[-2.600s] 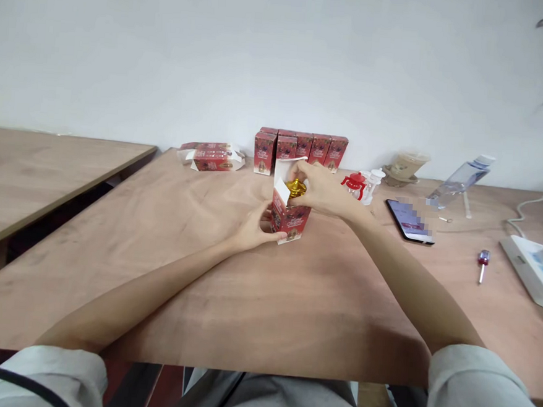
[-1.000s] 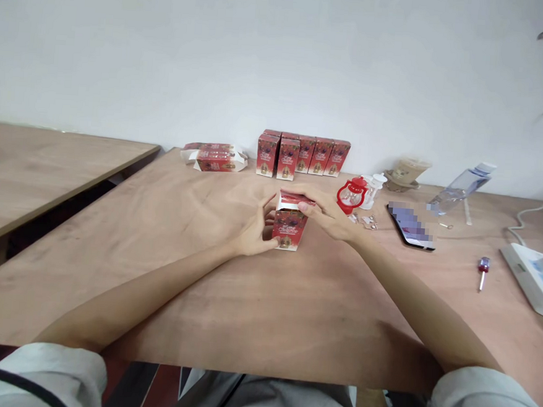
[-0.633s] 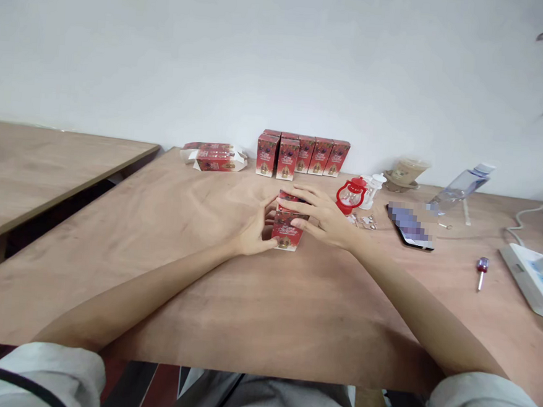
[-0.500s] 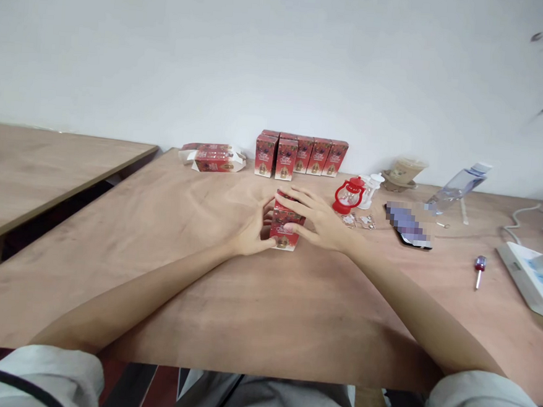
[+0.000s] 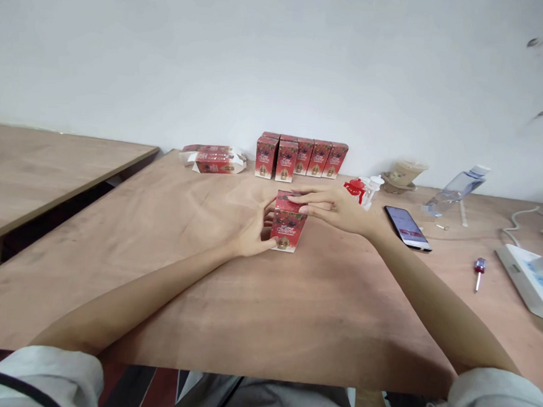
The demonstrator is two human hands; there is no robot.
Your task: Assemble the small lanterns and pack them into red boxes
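Observation:
A red printed gift box (image 5: 288,231) stands upright on the table in front of me, its top closed. My left hand (image 5: 252,232) is wrapped around its left side, thumb at the lower front and fingers behind. With fingers stretched out nearly flat, my right hand (image 5: 340,209) touches the box's top near its right edge. Just beyond that hand are a red toy lantern (image 5: 355,186), partly hidden by it, and a white toy lantern (image 5: 371,189).
Several matching boxes (image 5: 321,158) stand by the wall, with flattened cartons (image 5: 216,160) to their left. On the right lie a phone (image 5: 407,228), a small screwdriver (image 5: 479,272), a tilted bottle (image 5: 458,190), a drink cup (image 5: 406,173) and a white tray (image 5: 521,283).
My right hand has shifted right and up from the box's front to its top edge, uncovering the printed front and now covering part of the red lantern. My left hand keeps its hold.

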